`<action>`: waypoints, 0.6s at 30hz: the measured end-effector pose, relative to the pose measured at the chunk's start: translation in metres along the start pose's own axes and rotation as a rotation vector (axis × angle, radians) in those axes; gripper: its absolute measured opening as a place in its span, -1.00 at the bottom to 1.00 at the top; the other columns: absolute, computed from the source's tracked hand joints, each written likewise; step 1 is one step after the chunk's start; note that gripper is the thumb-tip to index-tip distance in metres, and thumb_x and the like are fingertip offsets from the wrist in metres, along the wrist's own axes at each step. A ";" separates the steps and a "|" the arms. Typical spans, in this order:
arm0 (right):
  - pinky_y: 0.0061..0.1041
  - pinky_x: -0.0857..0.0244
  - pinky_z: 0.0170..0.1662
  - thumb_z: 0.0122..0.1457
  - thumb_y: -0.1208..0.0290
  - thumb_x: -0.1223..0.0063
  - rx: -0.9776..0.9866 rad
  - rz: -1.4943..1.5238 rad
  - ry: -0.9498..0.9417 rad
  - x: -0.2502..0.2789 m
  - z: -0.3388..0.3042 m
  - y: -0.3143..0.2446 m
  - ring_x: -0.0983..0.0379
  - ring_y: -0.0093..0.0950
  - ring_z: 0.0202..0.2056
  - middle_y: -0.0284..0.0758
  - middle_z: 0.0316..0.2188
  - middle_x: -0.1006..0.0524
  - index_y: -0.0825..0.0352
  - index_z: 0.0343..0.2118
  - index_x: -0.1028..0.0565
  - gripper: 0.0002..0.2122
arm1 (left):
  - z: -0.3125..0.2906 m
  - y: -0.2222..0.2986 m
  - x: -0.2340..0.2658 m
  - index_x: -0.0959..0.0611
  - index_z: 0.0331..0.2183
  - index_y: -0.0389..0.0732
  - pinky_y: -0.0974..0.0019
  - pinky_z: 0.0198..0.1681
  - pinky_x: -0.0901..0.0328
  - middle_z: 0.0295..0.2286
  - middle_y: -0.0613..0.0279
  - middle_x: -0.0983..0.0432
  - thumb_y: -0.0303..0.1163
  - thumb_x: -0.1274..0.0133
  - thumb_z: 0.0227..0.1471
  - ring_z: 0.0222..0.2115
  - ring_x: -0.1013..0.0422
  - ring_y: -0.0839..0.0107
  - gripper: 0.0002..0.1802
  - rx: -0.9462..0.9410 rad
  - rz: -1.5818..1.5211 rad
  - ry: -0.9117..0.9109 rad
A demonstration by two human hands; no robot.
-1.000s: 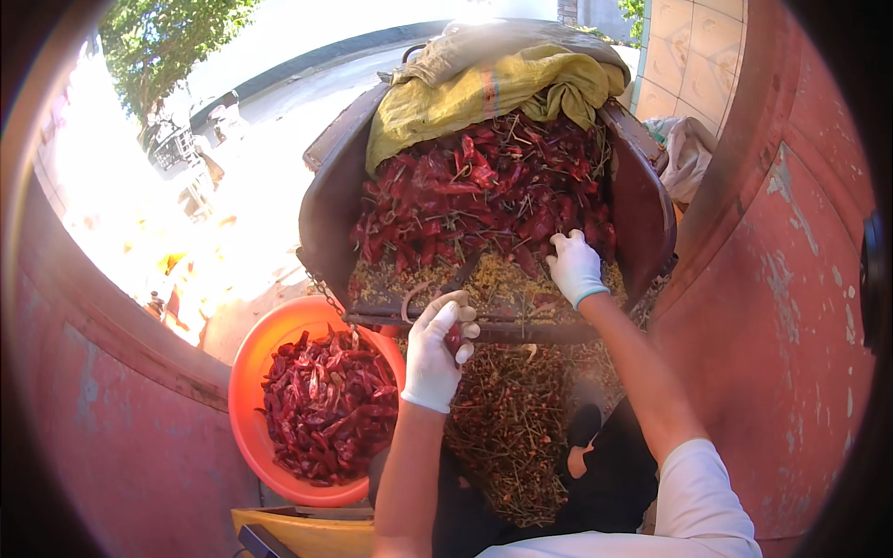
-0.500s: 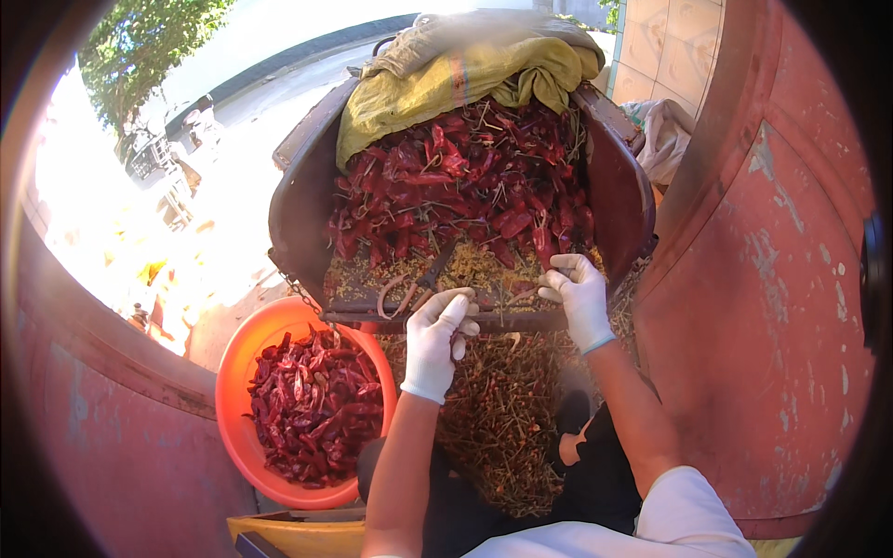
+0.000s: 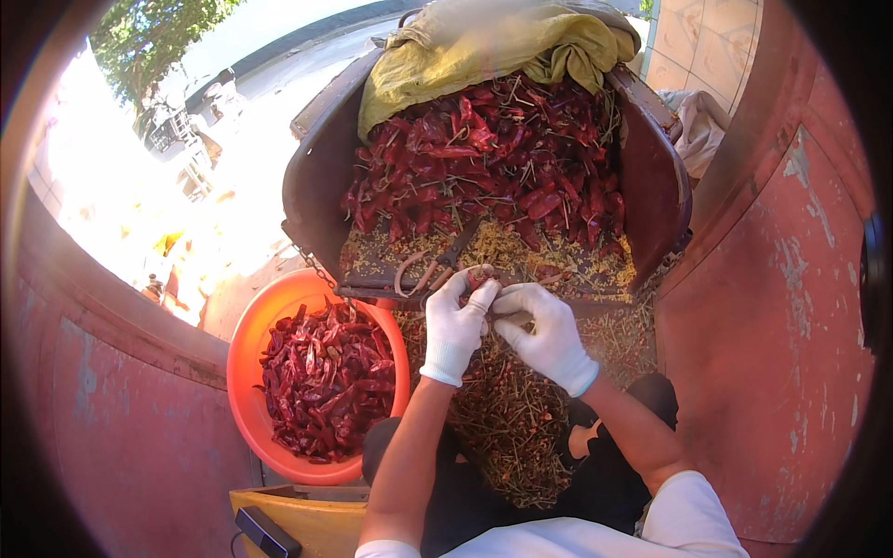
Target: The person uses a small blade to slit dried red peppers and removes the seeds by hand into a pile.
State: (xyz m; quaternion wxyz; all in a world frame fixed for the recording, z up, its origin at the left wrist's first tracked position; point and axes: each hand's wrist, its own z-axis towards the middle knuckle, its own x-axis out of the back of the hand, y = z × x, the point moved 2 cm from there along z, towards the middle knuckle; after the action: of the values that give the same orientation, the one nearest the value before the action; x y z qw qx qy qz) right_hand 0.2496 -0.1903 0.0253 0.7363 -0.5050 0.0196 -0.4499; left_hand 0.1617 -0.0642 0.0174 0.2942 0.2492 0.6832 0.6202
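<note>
Above the near edge of the cart [image 3: 651, 186], the left hand [image 3: 456, 327] is pinching a red pepper [image 3: 480, 276] in tight fingers — the right hand [image 3: 547, 337] is meeting it half-curled (its hold I cannot tell) — and a rough tug could be tearing it.

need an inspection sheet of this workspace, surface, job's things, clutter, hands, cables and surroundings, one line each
Surface: dark cart, its bed scattered with yellow bits
Job's things: red pepper heap in the cart; loose peppers in an orange basin
Clutter: hand cutter lying near the cart's front edge; stem pile below
Left hand: gloved, holding a red pepper
Right hand: gloved, fingertips close to that pepper; grip unclear
Cables: thin cord by a black device, lower left
Surroundings: yellow sack over the heap; tree beyond
</note>
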 end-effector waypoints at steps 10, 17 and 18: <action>-0.48 -0.49 -0.23 0.10 0.57 -0.24 -0.171 0.128 -0.003 0.019 0.011 0.009 -0.62 -0.44 -0.28 -0.27 -0.26 -0.64 0.36 -0.19 -0.63 -0.81 | -0.001 -0.016 -0.001 -0.60 -0.20 -0.25 0.09 -0.34 -0.37 -0.46 -0.05 -0.58 -0.16 -0.13 0.13 -0.41 -0.54 0.00 -0.65 -0.334 0.715 -0.253; -0.53 -0.44 -0.37 0.14 0.49 -0.23 -0.099 0.090 0.052 0.019 0.009 0.007 -0.56 -0.49 -0.46 -0.30 -0.41 -0.63 0.35 -0.28 -0.64 -0.89 | -0.006 -0.014 -0.004 -0.61 -0.26 -0.25 0.06 -0.37 -0.37 -0.48 -0.03 -0.56 -0.23 -0.11 0.14 -0.40 -0.52 -0.04 -0.74 -0.500 0.854 -0.255; -0.58 -0.40 -0.41 0.18 0.49 -0.20 -0.329 0.287 0.023 0.021 0.010 0.005 -0.51 -0.56 -0.50 -0.33 -0.43 -0.62 0.37 -0.27 -0.63 -0.90 | -0.007 -0.013 -0.005 -0.61 -0.27 -0.25 0.08 -0.37 -0.37 -0.49 -0.03 -0.56 -0.25 -0.12 0.14 -0.40 -0.52 -0.03 -0.75 -0.529 0.834 -0.248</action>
State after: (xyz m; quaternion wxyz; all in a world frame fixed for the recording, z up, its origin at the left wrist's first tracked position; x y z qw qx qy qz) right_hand 0.2697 -0.1972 0.0352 0.7002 -0.6050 0.1729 -0.3372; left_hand 0.1611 -0.0739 0.0055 0.1533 0.4896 0.3051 0.8023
